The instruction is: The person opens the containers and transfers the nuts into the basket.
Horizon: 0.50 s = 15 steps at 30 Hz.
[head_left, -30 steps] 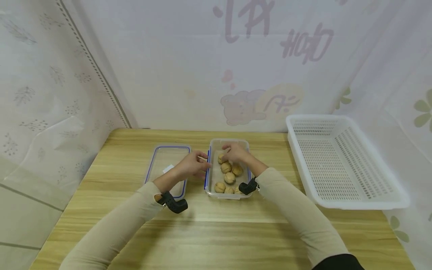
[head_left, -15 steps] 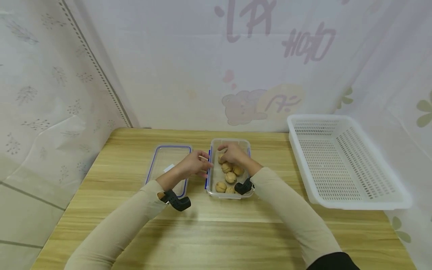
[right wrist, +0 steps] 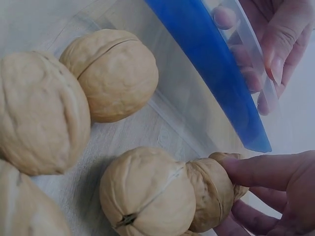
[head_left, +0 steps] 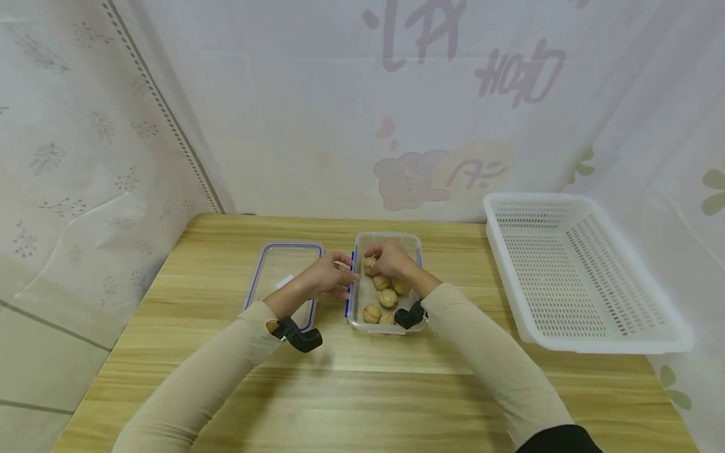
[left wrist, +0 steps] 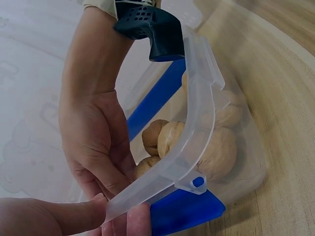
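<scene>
- The person's left hand is at the left side of a clear plastic container; its thumb and fingers pinch the rim from either side, as the left wrist view shows.
- The right hand reaches over the container's right side and down inside, near its far end.
- Its thumb and fingers close around one walnut, gripping it between them; this walnut lies in the far left part of the container, directly under the right fingertips and just across the rim from the left hand.
- More walnuts lie in the container: some beneath and just behind the right hand, others along the near end, partly hidden by a black wrist device.
- A blue latch flap hangs along the container's left side, beside the left fingers.
- Left of the container, partly behind the left forearm, a clear lid with a blue edge lies flat on the wooden table.
- A white slotted basket stands at the right, well apart from both hands.
</scene>
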Each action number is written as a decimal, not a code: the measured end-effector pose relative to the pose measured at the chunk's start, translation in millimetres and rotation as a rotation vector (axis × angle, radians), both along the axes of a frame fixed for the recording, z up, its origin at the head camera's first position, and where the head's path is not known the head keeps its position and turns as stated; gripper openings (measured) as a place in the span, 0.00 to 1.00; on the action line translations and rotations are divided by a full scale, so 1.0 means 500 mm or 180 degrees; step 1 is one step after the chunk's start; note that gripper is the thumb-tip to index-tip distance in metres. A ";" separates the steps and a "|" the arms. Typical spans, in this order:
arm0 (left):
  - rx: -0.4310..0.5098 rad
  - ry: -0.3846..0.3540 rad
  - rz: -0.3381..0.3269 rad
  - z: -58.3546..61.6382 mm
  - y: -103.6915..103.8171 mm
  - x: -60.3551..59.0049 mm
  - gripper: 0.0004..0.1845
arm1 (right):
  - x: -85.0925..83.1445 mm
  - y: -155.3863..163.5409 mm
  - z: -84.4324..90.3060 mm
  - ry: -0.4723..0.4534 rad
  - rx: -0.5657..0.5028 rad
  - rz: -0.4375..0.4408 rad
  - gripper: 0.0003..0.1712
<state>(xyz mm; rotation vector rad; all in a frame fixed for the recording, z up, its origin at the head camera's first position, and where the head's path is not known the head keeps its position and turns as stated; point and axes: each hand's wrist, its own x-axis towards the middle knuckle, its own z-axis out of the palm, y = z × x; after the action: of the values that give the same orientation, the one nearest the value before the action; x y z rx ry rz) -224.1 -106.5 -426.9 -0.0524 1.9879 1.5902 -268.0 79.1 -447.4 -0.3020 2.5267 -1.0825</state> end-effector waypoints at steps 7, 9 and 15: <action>0.0014 -0.0021 -0.0012 -0.001 0.003 -0.001 0.21 | -0.002 0.009 0.000 0.0017 -0.0093 0.0020 0.24; 0.0016 -0.0029 -0.0024 -0.001 0.002 -0.002 0.21 | 0.000 0.012 0.003 -0.0008 -0.0138 0.0032 0.25; 0.0063 -0.0049 -0.0045 -0.003 -0.003 -0.004 0.21 | 0.003 0.023 0.024 0.0006 -0.0180 0.0132 0.26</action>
<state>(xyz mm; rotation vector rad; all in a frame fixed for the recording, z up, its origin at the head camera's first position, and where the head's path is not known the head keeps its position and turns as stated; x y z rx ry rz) -226.1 -108.1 -428.3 -0.0427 1.9564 1.5955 -266.3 90.6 -435.7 -0.3691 2.4833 -1.1394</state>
